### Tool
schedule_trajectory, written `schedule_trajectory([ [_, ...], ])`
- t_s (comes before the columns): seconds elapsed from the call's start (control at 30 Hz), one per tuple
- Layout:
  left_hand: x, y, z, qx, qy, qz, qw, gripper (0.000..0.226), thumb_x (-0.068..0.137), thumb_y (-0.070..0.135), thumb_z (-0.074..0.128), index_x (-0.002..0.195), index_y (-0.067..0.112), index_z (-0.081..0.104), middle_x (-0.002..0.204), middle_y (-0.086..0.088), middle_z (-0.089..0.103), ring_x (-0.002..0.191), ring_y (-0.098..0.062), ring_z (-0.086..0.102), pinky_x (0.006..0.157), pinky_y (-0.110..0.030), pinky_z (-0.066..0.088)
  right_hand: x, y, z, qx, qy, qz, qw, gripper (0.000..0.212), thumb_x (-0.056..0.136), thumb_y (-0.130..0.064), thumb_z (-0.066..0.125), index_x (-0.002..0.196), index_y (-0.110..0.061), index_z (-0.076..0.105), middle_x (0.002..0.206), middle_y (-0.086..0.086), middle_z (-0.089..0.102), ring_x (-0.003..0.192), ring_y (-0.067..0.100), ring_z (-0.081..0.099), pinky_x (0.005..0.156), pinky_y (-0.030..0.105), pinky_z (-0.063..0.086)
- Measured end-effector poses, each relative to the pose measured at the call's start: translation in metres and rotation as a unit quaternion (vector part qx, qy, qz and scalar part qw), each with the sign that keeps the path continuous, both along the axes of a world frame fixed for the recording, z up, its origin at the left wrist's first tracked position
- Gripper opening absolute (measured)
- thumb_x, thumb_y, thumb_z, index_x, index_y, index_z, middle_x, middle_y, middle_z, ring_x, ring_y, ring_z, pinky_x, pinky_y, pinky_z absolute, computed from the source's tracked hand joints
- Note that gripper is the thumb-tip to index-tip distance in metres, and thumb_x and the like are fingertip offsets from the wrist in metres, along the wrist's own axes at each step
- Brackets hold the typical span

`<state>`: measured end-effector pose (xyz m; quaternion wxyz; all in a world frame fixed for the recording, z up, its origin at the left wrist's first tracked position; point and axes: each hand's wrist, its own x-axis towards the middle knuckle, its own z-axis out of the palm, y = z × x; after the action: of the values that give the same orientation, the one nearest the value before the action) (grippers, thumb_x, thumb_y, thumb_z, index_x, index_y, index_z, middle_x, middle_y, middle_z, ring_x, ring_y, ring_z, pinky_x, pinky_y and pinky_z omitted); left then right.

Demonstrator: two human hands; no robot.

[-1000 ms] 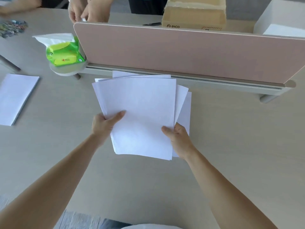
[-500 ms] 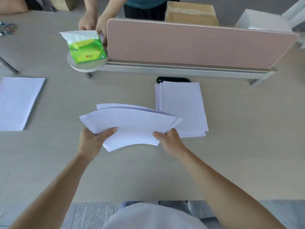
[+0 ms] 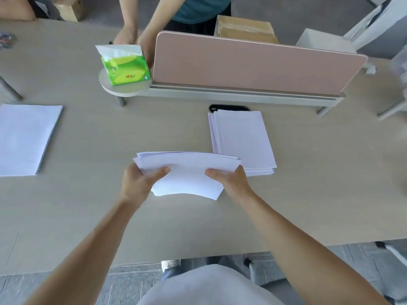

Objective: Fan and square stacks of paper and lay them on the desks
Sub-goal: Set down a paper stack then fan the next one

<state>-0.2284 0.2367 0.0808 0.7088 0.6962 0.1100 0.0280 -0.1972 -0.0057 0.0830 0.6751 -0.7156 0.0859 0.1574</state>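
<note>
Now the left hand (image 3: pixel 136 183) and right hand (image 3: pixel 234 182) grip the bowed paper (image 3: pixel 189 175), its sheets less fanned than a moment ago.

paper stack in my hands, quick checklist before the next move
1. Grip on both sides: ok. The left hand and the right hand each hold one side of the held stack, thumbs on top.
2. Held stack squared: not ok. Its far edges are staggered and the sheets are bowed.
3. Held stack apart from the desk stack: cannot tell. Its right corner overlaps the desk stack in the head view.
4. Room to lay it down: ok. Bare desk shows to the left of the desk stack.
5. Desk stack tidy: not ok. Its left edges are stepped.
</note>
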Motion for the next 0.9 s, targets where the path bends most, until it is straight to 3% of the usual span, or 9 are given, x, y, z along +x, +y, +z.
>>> schedule_trajectory([
  [0.1,-0.001,-0.006,0.005,-0.020,0.010,0.013,1.000,0.039,0.057,0.034,0.087,0.089,0.014,0.078,0.090,-0.008,0.078,0.081,-0.020,0.072,0.071,-0.033,0.057,-0.003,0.006,0.006,0.041,-0.004,-0.014,0.999,0.021,0.076,-0.006,0.084,0.095,-0.013,0.077,0.100,0.010,0.078,0.096,0.026,0.074,0.089,0.046,0.058],
  [0.23,-0.007,-0.010,0.009,-0.032,0.002,0.048,0.998,0.016,0.061,0.029,0.086,0.074,0.025,0.079,0.076,0.004,0.074,0.072,-0.012,0.069,0.064,-0.026,0.054,-0.004,0.008,0.013,0.061,-0.032,-0.014,0.998,0.020,0.076,-0.003,0.082,0.094,-0.009,0.077,0.096,0.009,0.077,0.091,0.023,0.074,0.082,0.037,0.059],
  [0.37,-0.011,0.004,0.002,-0.028,-0.004,0.036,0.999,0.058,0.049,0.044,0.084,0.096,0.012,0.070,0.079,0.016,0.071,0.076,-0.005,0.066,0.069,-0.016,0.051,-0.010,-0.004,0.009,-0.004,-0.041,0.015,0.999,0.026,0.071,-0.012,0.087,0.094,-0.017,0.076,0.096,0.000,0.076,0.088,0.014,0.071,0.077,0.027,0.054],
  [0.47,-0.006,0.008,0.003,-0.013,-0.022,0.002,1.000,0.056,0.052,0.040,0.084,0.097,0.010,0.067,0.086,0.017,0.071,0.089,-0.012,0.066,0.080,-0.027,0.053,-0.011,-0.007,0.011,-0.021,-0.050,0.025,0.998,0.029,0.065,-0.022,0.086,0.092,-0.023,0.077,0.099,0.000,0.075,0.091,0.014,0.070,0.082,0.027,0.055],
  [0.53,-0.003,0.003,0.008,-0.008,-0.045,-0.008,0.999,0.051,0.056,0.042,0.081,0.090,0.007,0.068,0.080,0.015,0.071,0.080,-0.010,0.066,0.074,-0.023,0.051,-0.009,-0.004,0.013,-0.001,-0.059,0.031,0.998,0.028,0.064,-0.023,0.085,0.090,-0.017,0.077,0.092,0.000,0.075,0.087,0.013,0.070,0.080,0.025,0.053],
  [0.63,-0.002,-0.007,0.013,-0.018,-0.060,0.018,0.998,0.053,0.065,0.047,0.073,0.090,0.001,0.066,0.074,0.014,0.070,0.073,-0.005,0.065,0.070,-0.018,0.048,-0.008,0.000,0.014,0.039,-0.059,0.010,0.997,0.047,0.061,-0.042,0.085,0.087,-0.006,0.074,0.086,0.003,0.073,0.084,0.018,0.067,0.081,0.030,0.050],
  [0.7,-0.004,-0.011,0.014,-0.045,-0.053,0.039,0.997,0.063,0.069,0.051,0.069,0.105,0.000,0.062,0.090,0.005,0.071,0.087,-0.013,0.066,0.079,-0.026,0.051,-0.007,0.002,0.013,0.047,-0.052,-0.009,0.997,0.072,0.059,-0.062,0.084,0.093,0.000,0.072,0.094,0.009,0.070,0.093,0.024,0.065,0.090,0.044,0.048],
  [0.77,-0.005,-0.014,0.016,-0.064,-0.024,0.051,0.996,0.069,0.069,0.057,0.065,0.114,0.005,0.058,0.102,-0.002,0.065,0.097,-0.019,0.063,0.086,-0.034,0.049,-0.006,0.001,0.013,0.043,-0.056,-0.012,0.997,0.075,0.061,-0.074,0.077,0.091,-0.005,0.073,0.096,0.008,0.069,0.099,0.025,0.063,0.098,0.050,0.045],
  [0.9,-0.004,-0.013,0.022,-0.079,0.019,0.059,0.995,0.066,0.070,0.072,0.056,0.099,0.014,0.062,0.093,0.002,0.061,0.091,-0.019,0.057,0.086,-0.037,0.043,-0.002,0.000,0.020,0.053,-0.060,-0.031,0.996,0.078,0.062,-0.082,0.066,0.086,-0.008,0.071,0.092,0.004,0.072,0.090,0.019,0.067,0.083,0.036,0.050],
])
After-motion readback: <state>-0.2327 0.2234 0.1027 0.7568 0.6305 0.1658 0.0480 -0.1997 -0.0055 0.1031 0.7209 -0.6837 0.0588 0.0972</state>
